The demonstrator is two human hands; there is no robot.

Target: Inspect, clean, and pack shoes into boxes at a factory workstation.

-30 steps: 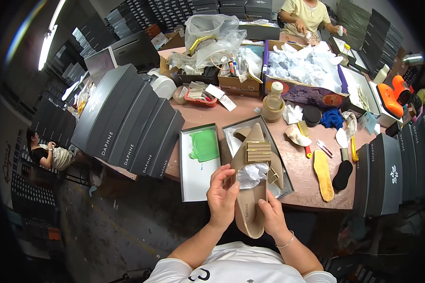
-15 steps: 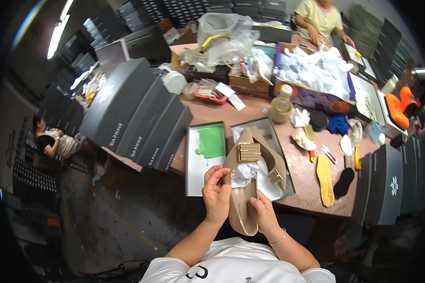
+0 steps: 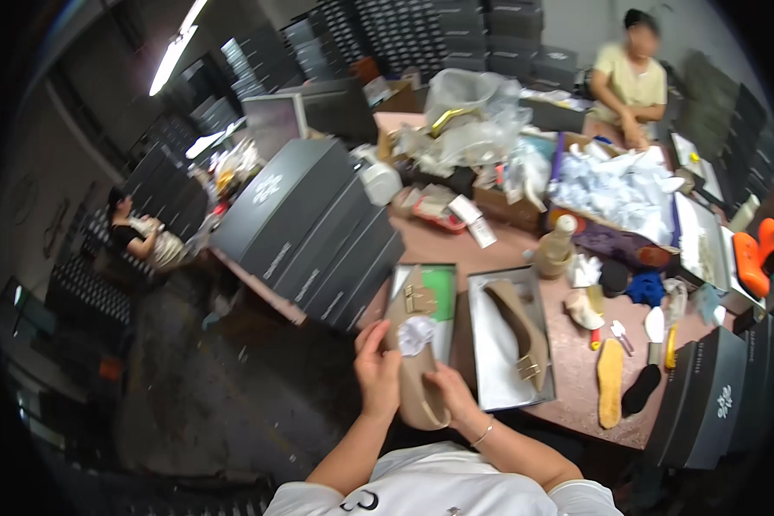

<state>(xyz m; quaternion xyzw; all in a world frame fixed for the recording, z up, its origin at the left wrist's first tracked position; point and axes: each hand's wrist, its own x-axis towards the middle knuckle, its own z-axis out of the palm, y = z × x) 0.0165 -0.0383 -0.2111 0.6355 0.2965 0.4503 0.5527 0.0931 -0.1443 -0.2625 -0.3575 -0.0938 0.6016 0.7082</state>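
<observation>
Between my two hands is a beige flat shoe (image 3: pixel 420 385) with a square buckle ornament near its toe and crumpled white paper (image 3: pixel 416 335) in its opening. My left hand (image 3: pixel 377 368) grips the shoe's left side, fingers closed around it. On the right side near the heel, my right hand (image 3: pixel 452 391) is closed on it too. Its matching shoe (image 3: pixel 522 338) lies in an open white-lined shoebox (image 3: pixel 490 383) to the right. Behind the held shoe is another box part (image 3: pixel 446 342), white inside, with a green sheet (image 3: pixel 439 297) in it.
Stacked dark shoeboxes (image 3: pixel 305 228) stand left, more (image 3: pixel 705 400) at the right edge. A yellow insole (image 3: pixel 610 383), black insole (image 3: pixel 641 390), bottle (image 3: pixel 556 248) and tools lie on the pinkish table (image 3: pixel 568 413). A box of crumpled paper (image 3: pixel 615 185) sits far back; two other people are around.
The held shoe has shifted left, off the right-hand box and in front of the green-sheeted one. Both hands moved with it. The whole view has turned slightly.
</observation>
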